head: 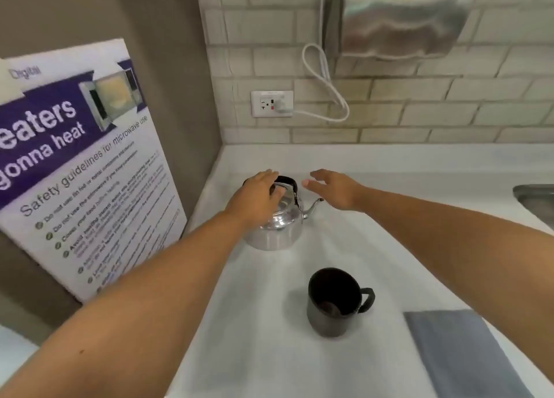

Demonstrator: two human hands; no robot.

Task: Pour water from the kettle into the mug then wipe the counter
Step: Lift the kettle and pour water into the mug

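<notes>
A shiny steel kettle (278,228) with a black handle stands on the white counter (263,322), its spout pointing right. My left hand (254,200) lies over the kettle's lid and handle, fingers spread, not closed around the handle. My right hand (332,188) hovers open just right of the handle, above the spout, holding nothing. A black mug (332,304) stands upright nearer to me, its handle to the right. A folded grey cloth (461,352) lies flat on the counter to the right of the mug.
A microwave safety poster (81,164) hangs on the left wall beside the counter. Behind is a tiled wall with a socket (271,103), a white cable and a steel dispenser (401,17). A sink's edge (536,200) shows at the far right.
</notes>
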